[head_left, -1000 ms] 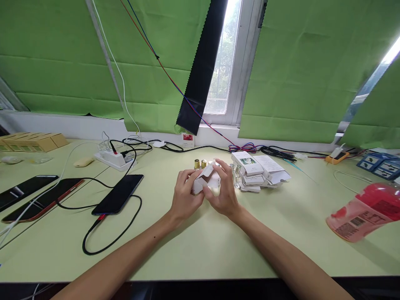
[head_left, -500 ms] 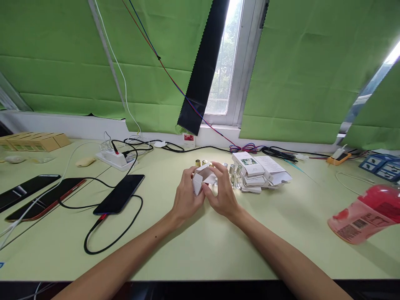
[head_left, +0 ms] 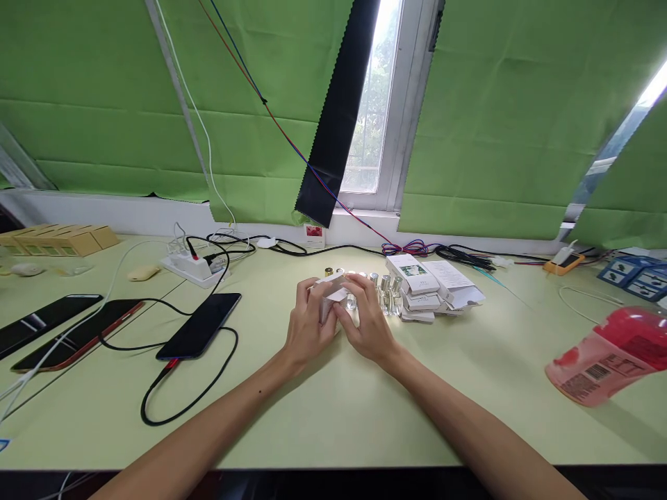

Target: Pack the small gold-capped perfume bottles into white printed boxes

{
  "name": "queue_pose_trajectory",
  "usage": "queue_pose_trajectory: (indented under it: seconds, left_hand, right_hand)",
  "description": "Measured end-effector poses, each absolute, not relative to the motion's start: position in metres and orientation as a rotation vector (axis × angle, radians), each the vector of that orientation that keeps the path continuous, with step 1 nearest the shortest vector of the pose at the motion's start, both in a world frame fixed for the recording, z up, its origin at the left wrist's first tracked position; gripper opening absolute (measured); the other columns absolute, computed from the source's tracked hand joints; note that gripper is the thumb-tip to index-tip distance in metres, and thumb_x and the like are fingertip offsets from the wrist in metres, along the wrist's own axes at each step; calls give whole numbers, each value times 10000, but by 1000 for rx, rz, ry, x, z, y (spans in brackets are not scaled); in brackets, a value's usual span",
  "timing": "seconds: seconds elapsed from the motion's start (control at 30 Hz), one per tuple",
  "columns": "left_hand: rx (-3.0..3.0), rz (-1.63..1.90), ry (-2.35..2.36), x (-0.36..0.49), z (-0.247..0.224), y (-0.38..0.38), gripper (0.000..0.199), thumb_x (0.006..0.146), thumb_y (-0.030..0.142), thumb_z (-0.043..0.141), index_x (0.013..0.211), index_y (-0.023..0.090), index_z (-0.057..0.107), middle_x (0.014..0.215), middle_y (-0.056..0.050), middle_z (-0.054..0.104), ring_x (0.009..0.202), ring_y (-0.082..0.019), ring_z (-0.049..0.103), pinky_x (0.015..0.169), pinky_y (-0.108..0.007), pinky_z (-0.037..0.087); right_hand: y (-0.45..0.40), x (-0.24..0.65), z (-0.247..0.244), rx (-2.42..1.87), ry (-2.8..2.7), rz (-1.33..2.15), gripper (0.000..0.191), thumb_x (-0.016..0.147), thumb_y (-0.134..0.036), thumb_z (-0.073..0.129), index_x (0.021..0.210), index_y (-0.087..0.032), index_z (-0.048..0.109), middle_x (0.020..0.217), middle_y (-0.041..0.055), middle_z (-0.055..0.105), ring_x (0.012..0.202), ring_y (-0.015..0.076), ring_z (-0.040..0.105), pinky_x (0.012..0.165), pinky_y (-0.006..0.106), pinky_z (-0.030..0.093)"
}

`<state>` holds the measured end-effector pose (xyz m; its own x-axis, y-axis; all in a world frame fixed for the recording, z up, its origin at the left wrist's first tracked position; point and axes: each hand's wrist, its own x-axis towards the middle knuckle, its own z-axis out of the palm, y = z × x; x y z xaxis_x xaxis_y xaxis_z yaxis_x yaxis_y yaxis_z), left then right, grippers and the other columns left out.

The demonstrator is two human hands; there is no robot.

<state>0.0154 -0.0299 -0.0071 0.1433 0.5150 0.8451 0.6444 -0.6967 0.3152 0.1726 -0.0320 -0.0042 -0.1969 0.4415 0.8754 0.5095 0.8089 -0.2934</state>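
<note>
Between my two hands is a small white cardboard box (head_left: 336, 292), partly covered by the fingers. My left hand (head_left: 308, 323) is closed around its left side. My right hand (head_left: 369, 323) curls over from the right, its fingertips on the box's upper edge. Just behind the hands, small glass bottles (head_left: 386, 295) with shiny caps stand upright in a row, some hidden by my fingers. To their right, several flat white boxes (head_left: 417, 278) are piled up beside a printed leaflet (head_left: 452, 281).
On the left lie a phone (head_left: 201, 325) on a black cable, two more phones (head_left: 78, 333) and a white power strip (head_left: 194, 267). A pink container (head_left: 599, 361) lies tilted at the right. Cables (head_left: 417, 247) run along the wall, and yellow boxes (head_left: 62, 239) sit far left.
The fingers of my left hand have moved up and over the box, and the box has turned slightly. My right hand has shifted only a little.
</note>
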Motion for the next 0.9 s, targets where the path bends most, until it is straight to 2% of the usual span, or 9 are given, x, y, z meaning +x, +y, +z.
queue_pose_trajectory:
  seconds: [0.13, 0.33, 0.43, 0.53, 0.6, 0.7, 0.8, 0.9]
  left_hand:
    - [-2149, -1640, -1165, 14, -3, -24, 333, 900, 218, 608, 1213, 253, 501, 1187, -91, 516, 918, -187, 621, 687, -315, 547]
    - [-1957, -1696, -1221, 5, 5, -15, 313, 880, 229, 669, 1149, 213, 509, 1137, -115, 528, 1099, -259, 586, 773, -355, 547]
    - [-1898, -1728, -1251, 3, 7, -14, 303, 873, 219, 674, 1124, 217, 503, 1128, -105, 528, 1116, -254, 574, 788, -345, 536]
    - [-1891, -1752, -1264, 6, 6, -16, 305, 869, 219, 678, 1118, 222, 502, 1125, -101, 526, 1092, -244, 577, 764, -329, 527]
    - [-1900, -1768, -1277, 8, 6, -18, 303, 869, 224, 677, 1120, 224, 506, 1138, -101, 521, 1053, -231, 587, 745, -323, 523]
    - [-1908, -1784, -1292, 11, 5, -20, 306, 869, 227, 674, 1128, 230, 512, 1151, -96, 519, 1016, -218, 598, 730, -319, 523]
    - [-1903, -1788, -1287, 12, 5, -21, 316, 866, 222, 673, 1139, 232, 512, 1152, -97, 521, 1039, -225, 597, 724, -316, 525]
    - [-1905, -1791, -1289, 12, 4, -21, 325, 867, 219, 676, 1146, 229, 508, 1156, -102, 519, 1052, -228, 592, 732, -319, 528]
  right_hand:
    - [-29, 175, -4, -713, -1815, -57, 394, 1005, -229, 517, 1387, -196, 427, 1398, 177, 483, 1388, 253, 466, 1106, 478, 495]
    - [-19, 184, -8, -840, -1718, -100, 372, 997, -231, 512, 1363, -190, 457, 1315, 167, 521, 1274, 268, 541, 1045, 492, 524]
    - [-15, 187, -12, -908, -1742, -26, 377, 996, -216, 474, 1372, -195, 465, 1320, 160, 528, 1015, 214, 658, 853, 405, 599]
    - [-16, 186, -14, -1011, -1844, 51, 431, 986, -209, 474, 1417, -195, 458, 1422, 172, 513, 843, 177, 673, 756, 371, 605]
    - [-19, 184, -13, -1092, -1950, 73, 475, 981, -207, 487, 1454, -199, 450, 1536, 184, 433, 778, 159, 672, 746, 375, 604]
    - [-23, 180, -12, -1211, -2105, 36, 529, 975, -211, 509, 1499, -222, 439, 1670, 189, 225, 802, 180, 696, 760, 408, 601]
    - [-22, 178, -10, -1270, -2205, -9, 587, 976, -216, 504, 1551, -241, 386, 1704, 180, 101, 833, 211, 714, 731, 413, 595]
    - [-19, 177, -7, -1314, -2241, -48, 609, 987, -233, 482, 1581, -242, 346, 1709, 178, 62, 845, 228, 717, 712, 418, 591]
